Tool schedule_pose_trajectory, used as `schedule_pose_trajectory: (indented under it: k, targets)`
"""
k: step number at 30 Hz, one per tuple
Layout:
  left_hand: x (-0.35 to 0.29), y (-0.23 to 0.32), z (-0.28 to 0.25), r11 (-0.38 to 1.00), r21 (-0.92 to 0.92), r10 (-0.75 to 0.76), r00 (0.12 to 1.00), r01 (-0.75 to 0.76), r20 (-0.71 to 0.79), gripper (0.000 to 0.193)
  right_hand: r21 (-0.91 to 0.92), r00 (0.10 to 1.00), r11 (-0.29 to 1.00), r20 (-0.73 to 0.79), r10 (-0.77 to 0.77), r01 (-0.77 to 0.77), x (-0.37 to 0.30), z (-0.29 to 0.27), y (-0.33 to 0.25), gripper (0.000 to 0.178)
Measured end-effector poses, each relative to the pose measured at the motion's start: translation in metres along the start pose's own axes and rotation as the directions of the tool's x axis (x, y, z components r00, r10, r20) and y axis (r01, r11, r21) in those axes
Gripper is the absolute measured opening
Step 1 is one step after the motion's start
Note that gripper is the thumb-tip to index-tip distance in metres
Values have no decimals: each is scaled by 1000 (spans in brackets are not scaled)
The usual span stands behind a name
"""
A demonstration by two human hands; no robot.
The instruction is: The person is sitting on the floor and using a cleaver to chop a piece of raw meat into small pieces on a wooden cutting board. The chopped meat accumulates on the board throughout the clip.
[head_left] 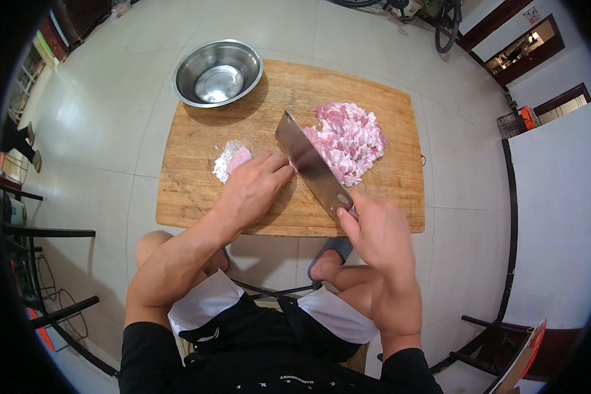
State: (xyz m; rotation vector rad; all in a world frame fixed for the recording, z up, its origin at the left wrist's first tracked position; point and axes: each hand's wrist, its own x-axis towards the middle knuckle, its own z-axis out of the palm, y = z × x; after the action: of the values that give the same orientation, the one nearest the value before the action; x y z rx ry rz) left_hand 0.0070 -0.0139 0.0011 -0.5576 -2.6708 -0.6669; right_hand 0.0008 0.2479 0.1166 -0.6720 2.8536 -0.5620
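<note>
My right hand [381, 226] is closed round the handle of a broad cleaver [312, 164], its blade slanting up to the left over the wooden cutting board [197, 203]. Against the blade's left side, my left hand [259, 184] has its fingers curled down onto the board. They hold a piece of raw meat, mostly hidden, with only a bit of pink showing by the fingertips. Right of the blade lies a heap of sliced pink meat [353, 138]. Beyond my left knuckles sits a white crumbly pile [224, 161] with a pink meat piece [239, 159] beside it.
A shiny steel bowl [220, 82] stands on the board's far left corner. Black-legged furniture [49, 232] is at the left, and a bicycle wheel [448, 26] shows at the far right. My slippered foot [331, 256] is just below the board's near edge.
</note>
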Motion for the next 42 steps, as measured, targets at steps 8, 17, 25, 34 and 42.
schedule_pose_trajectory:
  k: [8, 17, 25, 34, 42]
  targets:
    - [4, 0, -2, 997, -81, -3, 1000, 5, 24, 17, -28, 997, 1000, 79, 10, -8, -13, 0, -9, 21]
    - [0, -8, -10, 992, -130, -2, 998, 11, 68, 13, -31, 991, 999, 129, -29, 33, 32, 19, -22, 24]
    - [1, 2, -6, 990, -134, 48, 999, -51, -22, 19, 248, 994, 967, 111, 23, -50, 83, 41, 16, 30]
    - [5, 0, 0, 995, -85, -62, 996, 57, -63, 25, 576, 908, 710, 347, 236, -405, 67, 1, 65, 19]
    - [2, -3, 3, 1000, -12, 19, 998, -20, -65, 20, 109, 984, 978, 23, 176, -177, 15, -10, 16, 25]
